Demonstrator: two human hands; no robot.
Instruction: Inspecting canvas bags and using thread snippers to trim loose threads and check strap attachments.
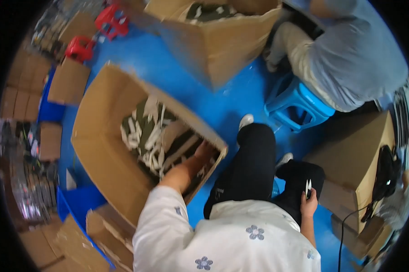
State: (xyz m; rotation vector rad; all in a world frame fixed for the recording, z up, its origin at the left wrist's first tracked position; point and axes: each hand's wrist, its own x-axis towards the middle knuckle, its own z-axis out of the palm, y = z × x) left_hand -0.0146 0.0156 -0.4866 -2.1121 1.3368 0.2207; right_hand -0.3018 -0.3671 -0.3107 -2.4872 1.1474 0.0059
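Blue floor (177,68), boxes all around. Your left hand (203,152) is deep in the cardboard box (100,149), its grip hidden; feel for one white piece (152,136). Your right hand (308,201), beside that box, pinches small snips (308,187); keep them pointing away.

blue plastic stool (295,106) on blue floor (168,63), right of centre | second cardboard box (222,41) at top edge | two red stools (95,34) top left | seated person in grey-blue top (363,54) top-right corner

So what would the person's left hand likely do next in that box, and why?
Probably close on one white piece and lift it out. The left hand is deep in the box among the pieces, and the right hand rests on the knee holding small snips.
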